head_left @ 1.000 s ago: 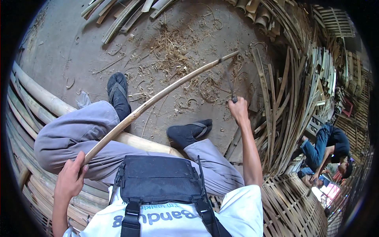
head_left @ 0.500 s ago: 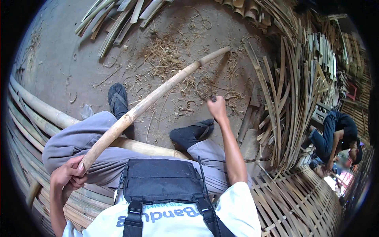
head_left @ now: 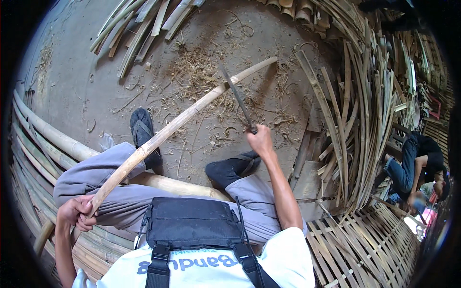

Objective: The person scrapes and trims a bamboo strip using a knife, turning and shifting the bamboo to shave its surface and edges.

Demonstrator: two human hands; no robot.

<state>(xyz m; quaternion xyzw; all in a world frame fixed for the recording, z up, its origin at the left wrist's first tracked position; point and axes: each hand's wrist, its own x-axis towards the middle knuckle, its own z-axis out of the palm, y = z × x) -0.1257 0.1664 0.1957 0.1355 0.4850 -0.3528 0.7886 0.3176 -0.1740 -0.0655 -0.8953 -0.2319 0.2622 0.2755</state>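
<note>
My left hand is closed around the near end of a long, slightly curved bamboo pole. The pole slants up and to the right across my left thigh, its far end out over the floor. My right hand grips the dark handle of a long-bladed knife. The blade points up and left, crossing the pole near its far part; whether it touches the bamboo I cannot tell. Pale shavings lie on the floor under the pole.
Thick bamboo poles lie beneath and to the left of my legs. Split strips sit at the top left, and a tall pile of strips stands on the right. A woven bamboo panel is at lower right, near another person.
The knife blade has swung into plain view and now crosses the pole. My right hand has shifted slightly left and down. My left hand and the pole's near end have moved slightly left.
</note>
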